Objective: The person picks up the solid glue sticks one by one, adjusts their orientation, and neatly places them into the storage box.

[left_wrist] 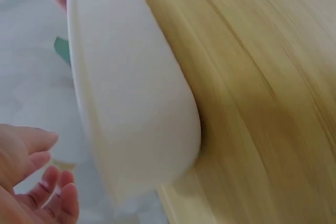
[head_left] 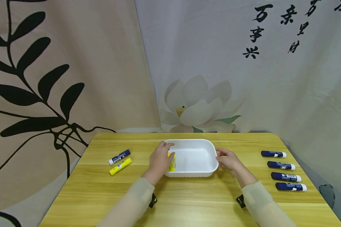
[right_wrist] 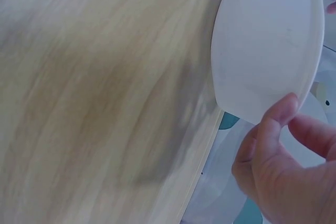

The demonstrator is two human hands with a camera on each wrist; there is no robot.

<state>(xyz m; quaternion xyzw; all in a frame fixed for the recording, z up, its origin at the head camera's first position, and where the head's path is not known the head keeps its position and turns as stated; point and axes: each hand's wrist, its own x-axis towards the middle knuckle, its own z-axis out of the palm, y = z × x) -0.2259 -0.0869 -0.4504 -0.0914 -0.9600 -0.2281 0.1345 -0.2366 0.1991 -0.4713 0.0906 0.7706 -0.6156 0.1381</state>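
A shallow white plastic tray (head_left: 193, 154) with rounded corners lies on the wooden table. Inside its left end is a yellow glue stick (head_left: 172, 163), partly covered by my left hand (head_left: 160, 157). That hand is over the tray's left side with its fingers relaxed; in the left wrist view the fingers (left_wrist: 39, 195) are loosely bent with nothing between them. At the opposite end, my right hand (head_left: 228, 160) pinches the tray's rim between thumb and fingers, as the right wrist view shows at the tray's corner (right_wrist: 268, 72).
To the left lie a navy glue stick (head_left: 119, 157) with a white cap and a yellow glue stick (head_left: 120, 166). Several navy tubes (head_left: 286, 177) with white caps form a column on the right. A printed curtain (head_left: 201, 63) hangs behind the table (head_left: 187, 205).
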